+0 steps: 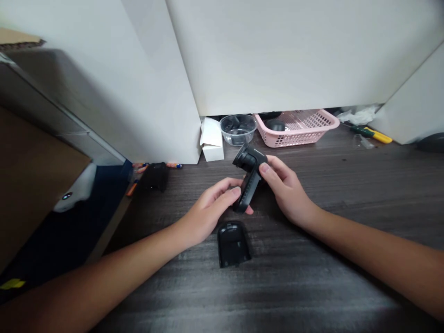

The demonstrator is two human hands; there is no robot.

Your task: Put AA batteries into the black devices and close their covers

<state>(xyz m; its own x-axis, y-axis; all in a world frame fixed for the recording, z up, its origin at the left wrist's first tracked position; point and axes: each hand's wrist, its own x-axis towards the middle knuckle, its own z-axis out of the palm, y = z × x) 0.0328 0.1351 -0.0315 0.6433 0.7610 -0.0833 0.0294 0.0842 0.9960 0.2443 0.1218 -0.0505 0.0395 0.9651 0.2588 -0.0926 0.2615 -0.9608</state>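
Observation:
Both my hands hold a black angled device point(252, 173) above the dark wood-grain table. It has a round ribbed head at its upper left and small pale print near the bend; its exact kind I cannot tell. Around the lower end of its straight body is my left hand point(217, 201), thumb on the near side and fingers partly hidden behind. My right hand point(286, 185) grips the upper right, by the bend, with its thumb pressed on the casing. Below the device, a black curved cover point(233, 245) lies on the table, apart from both hands.
Along the white back panel stand a small white box point(212, 141), a clear plastic bowl point(238, 129) and a pink basket point(294, 134) with dark items inside. A yellow-and-green handled tool point(373, 133) lies at the right. Several orange batteries surround a black item point(155, 176) at the left edge.

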